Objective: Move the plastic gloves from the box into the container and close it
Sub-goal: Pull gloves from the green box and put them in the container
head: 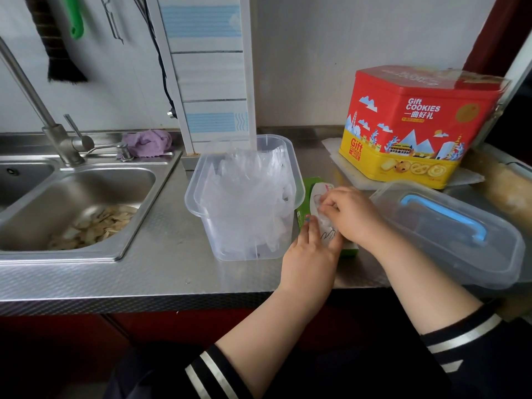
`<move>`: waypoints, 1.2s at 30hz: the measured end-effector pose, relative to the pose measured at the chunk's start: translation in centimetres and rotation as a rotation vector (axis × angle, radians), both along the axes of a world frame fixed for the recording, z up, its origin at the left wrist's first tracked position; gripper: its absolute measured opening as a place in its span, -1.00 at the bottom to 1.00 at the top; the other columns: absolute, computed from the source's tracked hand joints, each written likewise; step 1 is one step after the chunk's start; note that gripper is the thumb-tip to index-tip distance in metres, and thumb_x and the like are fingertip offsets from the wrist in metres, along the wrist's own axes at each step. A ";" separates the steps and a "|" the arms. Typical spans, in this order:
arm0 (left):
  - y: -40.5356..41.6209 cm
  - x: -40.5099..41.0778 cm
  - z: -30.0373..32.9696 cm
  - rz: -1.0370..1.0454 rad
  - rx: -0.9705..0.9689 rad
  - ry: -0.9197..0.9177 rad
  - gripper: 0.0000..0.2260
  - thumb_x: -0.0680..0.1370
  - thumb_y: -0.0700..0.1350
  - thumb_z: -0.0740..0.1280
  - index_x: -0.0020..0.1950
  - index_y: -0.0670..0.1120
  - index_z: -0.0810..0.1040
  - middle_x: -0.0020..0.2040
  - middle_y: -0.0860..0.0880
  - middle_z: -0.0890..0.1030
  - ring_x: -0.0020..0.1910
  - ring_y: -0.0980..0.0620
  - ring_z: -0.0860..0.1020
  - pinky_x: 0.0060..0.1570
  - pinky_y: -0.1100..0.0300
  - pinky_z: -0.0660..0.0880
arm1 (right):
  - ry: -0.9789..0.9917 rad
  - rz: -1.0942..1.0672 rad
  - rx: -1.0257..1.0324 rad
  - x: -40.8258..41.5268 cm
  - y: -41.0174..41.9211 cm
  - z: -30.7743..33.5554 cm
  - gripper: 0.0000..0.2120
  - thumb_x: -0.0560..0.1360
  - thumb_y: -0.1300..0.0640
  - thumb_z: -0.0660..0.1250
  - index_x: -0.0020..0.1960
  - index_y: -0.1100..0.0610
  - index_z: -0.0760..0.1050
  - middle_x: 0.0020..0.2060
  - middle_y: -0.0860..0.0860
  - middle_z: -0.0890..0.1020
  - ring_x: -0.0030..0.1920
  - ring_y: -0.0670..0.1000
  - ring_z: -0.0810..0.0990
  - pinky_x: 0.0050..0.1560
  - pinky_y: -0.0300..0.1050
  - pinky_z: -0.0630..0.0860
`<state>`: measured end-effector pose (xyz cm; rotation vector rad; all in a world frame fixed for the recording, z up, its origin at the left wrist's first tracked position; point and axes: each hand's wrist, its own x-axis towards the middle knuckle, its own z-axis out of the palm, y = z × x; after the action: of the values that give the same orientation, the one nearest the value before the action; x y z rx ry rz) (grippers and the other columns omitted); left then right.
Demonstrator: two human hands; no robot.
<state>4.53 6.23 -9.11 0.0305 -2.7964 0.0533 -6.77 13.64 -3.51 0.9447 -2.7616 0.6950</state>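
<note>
A clear plastic container stands open on the steel counter, stuffed with thin plastic gloves. Right beside it lies a green glove box with a white oval opening. My left hand lies on the near end of the box with straight fingers, pressing it down. At the opening, my right hand pinches a bunch of gloves with curled fingers. The container's clear lid, with a blue handle, rests on the counter to the right.
A steel sink with food scraps and a tap fills the left. A red and yellow cookie tin stands at the back right. A purple cloth lies behind the sink. The counter's front edge runs below the container.
</note>
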 end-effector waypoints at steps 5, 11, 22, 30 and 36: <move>-0.1 -0.4 -0.1 0.027 0.020 -0.015 -0.48 0.25 -0.08 0.59 0.20 0.04 0.61 0.15 -0.35 0.58 0.05 -0.24 0.64 -0.22 0.10 0.61 | -0.403 0.082 -0.394 1.6 1.5 1.1 -0.90 0.55 0.19 0.33 -0.14 0.14 0.56 0.07 -0.11 0.62 0.05 -0.09 0.58 0.10 -0.20 0.45; -0.1 -0.5 -0.5 0.013 0.022 0.021 -0.53 0.29 -0.09 0.57 0.18 0.03 0.61 0.16 -0.35 0.57 0.05 -0.25 0.63 -0.22 0.11 0.60 | -0.566 0.062 -0.732 1.6 2.6 1.9 -0.65 0.44 -0.09 0.37 0.13 0.08 0.49 0.07 -0.02 0.62 0.00 -0.03 0.61 0.11 0.06 0.59; -0.3 -0.7 -0.8 -0.005 0.031 0.047 -0.51 0.23 -0.08 0.60 0.14 0.03 0.62 0.15 -0.35 0.58 0.08 -0.25 0.63 -0.17 0.10 0.61 | -0.694 0.262 -0.298 0.1 2.2 5.6 -0.40 0.30 -0.43 0.26 0.08 0.02 0.52 0.05 -0.07 0.64 0.07 -0.09 0.60 0.20 -0.13 0.48; -0.2 -0.5 -0.4 -0.010 0.003 0.073 -0.48 0.17 -0.10 0.62 0.11 0.02 0.64 0.11 -0.34 0.60 0.01 -0.25 0.65 -0.28 0.11 0.60 | -0.364 0.179 -0.345 -0.1 1.3 6.4 -0.81 0.52 0.12 0.39 -0.25 0.16 0.54 -0.34 0.13 0.58 -0.29 -0.01 0.53 -0.22 -0.10 0.49; -0.4 -0.4 -0.2 -0.014 0.025 0.115 -0.49 0.22 -0.05 0.60 0.15 0.04 0.59 0.09 -0.29 0.60 -0.03 -0.23 0.65 -0.31 0.09 0.60 | -0.524 0.313 -1.179 1.6 2.8 11.1 -0.88 0.36 0.04 0.38 -0.19 0.08 0.62 -0.35 -0.10 0.64 -0.28 -0.11 0.59 -0.21 -0.19 0.53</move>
<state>4.11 5.79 -9.30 0.0188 -2.6825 0.0126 -5.20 16.48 7.57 0.9160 -1.8192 2.4684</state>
